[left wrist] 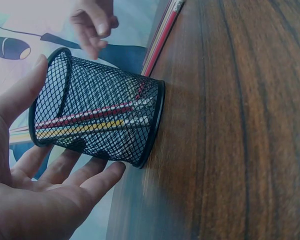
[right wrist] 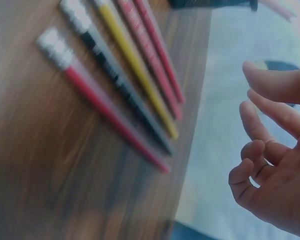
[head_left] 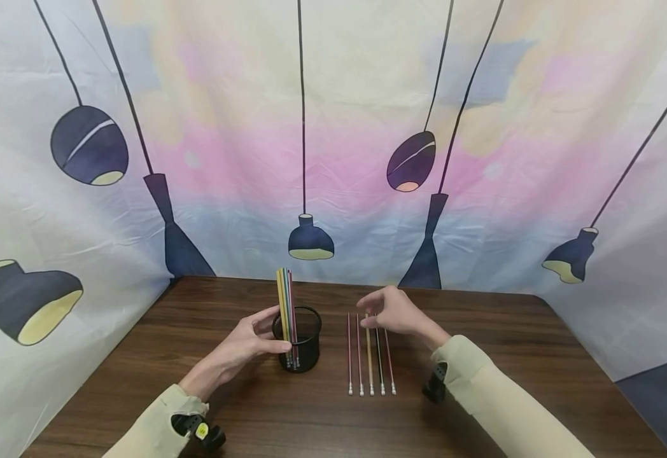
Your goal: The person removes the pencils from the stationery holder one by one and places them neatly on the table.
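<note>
A black mesh pencil cup (head_left: 308, 353) stands upright on the table with several pencils (head_left: 284, 296) leaning at its left side, yellow and red among them. My left hand (head_left: 244, 340) holds the cup from the left; in the left wrist view the thumb lies near the rim and the fingers curve along the mesh wall. To the right, several pencils lie side by side: red ones (head_left: 350, 356), a yellow pencil (head_left: 370, 366) and a black pencil (right wrist: 117, 72), their eraser ends toward me. Over their far ends hovers my right hand (head_left: 398, 312), fingers loosely bent, holding nothing.
The brown wood-grain table (head_left: 310, 420) reaches back to a hanging cloth (head_left: 362, 114) printed with lamps. Bare wood lies in front of the cup and pencils. Each wrist carries a black camera mount, such as the left mount (head_left: 213, 439).
</note>
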Motion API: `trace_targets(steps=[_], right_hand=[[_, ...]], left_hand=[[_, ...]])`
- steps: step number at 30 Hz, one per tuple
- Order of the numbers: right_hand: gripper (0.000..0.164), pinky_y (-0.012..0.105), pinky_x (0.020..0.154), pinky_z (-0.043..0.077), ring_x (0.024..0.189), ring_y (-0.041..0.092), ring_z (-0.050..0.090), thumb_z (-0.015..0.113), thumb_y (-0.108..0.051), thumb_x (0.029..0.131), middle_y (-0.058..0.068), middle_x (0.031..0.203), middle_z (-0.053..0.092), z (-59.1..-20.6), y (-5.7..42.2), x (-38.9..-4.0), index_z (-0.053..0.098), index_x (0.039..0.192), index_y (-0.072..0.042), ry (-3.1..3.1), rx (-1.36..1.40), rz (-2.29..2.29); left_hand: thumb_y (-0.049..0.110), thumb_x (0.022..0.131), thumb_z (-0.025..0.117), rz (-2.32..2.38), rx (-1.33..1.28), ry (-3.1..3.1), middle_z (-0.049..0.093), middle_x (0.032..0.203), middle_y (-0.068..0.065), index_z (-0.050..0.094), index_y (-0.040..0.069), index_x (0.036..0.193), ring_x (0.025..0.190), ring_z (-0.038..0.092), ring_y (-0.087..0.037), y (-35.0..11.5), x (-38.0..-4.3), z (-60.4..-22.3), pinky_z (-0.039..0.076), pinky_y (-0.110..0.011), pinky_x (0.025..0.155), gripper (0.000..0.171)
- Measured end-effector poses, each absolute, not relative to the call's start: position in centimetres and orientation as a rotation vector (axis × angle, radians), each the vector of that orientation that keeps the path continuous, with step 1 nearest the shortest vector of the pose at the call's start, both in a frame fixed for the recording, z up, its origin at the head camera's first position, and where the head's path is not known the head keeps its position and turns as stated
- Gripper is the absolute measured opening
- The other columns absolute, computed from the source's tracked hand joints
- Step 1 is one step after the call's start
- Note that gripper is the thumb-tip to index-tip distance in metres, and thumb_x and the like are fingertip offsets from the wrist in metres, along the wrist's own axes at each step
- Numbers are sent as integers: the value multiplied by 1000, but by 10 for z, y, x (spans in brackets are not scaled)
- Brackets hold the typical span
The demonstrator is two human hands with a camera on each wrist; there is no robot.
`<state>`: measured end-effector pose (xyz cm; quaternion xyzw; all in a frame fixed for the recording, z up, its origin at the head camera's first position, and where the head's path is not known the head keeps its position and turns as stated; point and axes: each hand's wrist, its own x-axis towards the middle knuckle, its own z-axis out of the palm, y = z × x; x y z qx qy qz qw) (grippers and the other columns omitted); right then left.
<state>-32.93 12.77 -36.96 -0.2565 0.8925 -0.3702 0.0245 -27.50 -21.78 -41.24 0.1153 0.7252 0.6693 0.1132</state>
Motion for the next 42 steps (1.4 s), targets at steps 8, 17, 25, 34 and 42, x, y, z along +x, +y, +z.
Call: trace_targets(steps=[8, 17, 25, 34, 42], right_hand=[[23, 33, 73, 52, 82, 18, 65, 86, -11, 88, -5, 84, 68, -359, 92, -322, 81, 111, -8, 2783, -930, -1225], [27, 37, 82, 52, 90, 20, 65, 86, -10, 88, -6, 87, 69, -355, 55, -315, 80, 114, -9, 2755, -939, -1299], [27, 35, 76, 50, 92, 25, 65, 86, -10, 88, 5, 94, 72, -359, 32, -316, 80, 115, -11, 2756, -938, -1355], [30, 35, 77, 51, 92, 19, 65, 88, -14, 88, 1, 97, 72, -363, 12, -317, 80, 117, -12, 2807, -947, -1378], [30, 33, 69, 53, 85, 13, 63, 92, -24, 85, -3, 96, 69, -364, -2, -313, 81, 112, -14, 2871, -780, -1399]], left_hand=[[9, 89, 84, 1952, 337, 2128, 47, 156, -26, 30, 3, 165, 138, 52, -43, -217, -275, -411, 52, -43, 101, 93], [7, 90, 83, 1952, 314, 2132, 48, 155, -25, 32, 4, 165, 139, 52, -43, -218, -275, -412, 48, -47, 106, 91], [8, 90, 83, 1949, 317, 2140, 47, 156, -26, 31, 3, 165, 139, 51, -43, -218, -275, -412, 48, -49, 106, 91], [8, 90, 82, 1960, 340, 2112, 46, 157, -26, 32, 4, 165, 140, 51, -43, -218, -276, -412, 48, -47, 106, 90], [7, 91, 82, 1956, 333, 2118, 44, 158, -26, 31, 4, 165, 138, 53, -41, -218, -276, -412, 50, -46, 104, 90]])
